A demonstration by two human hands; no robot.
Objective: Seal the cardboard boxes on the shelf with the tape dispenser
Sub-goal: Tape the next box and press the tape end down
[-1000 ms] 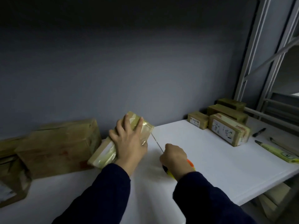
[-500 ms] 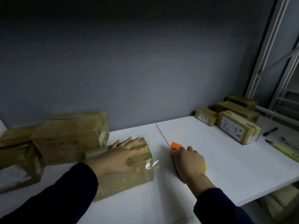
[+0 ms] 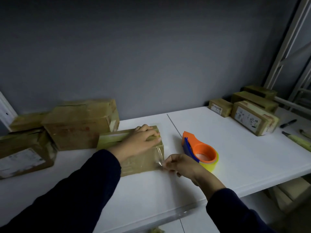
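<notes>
Orange dispenser (image 3: 200,148) just beside R hand (image 3: 180,164)

Long dark navy sleeves on both arms, left sleeve (image 3: 80,185) and right sleeve (image 3: 235,211) ending at the wrists, plain matte fabric, left hand (image 3: 141,142) and right hand (image 3: 180,165) bare

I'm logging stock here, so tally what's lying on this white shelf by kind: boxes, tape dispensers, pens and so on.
Cardboard boxes: 8, four on the left and four on the right
Tape dispenser: 1
Black marker: 1
Other slim pen-like tools at the right edge: 2
Total: 12
</notes>
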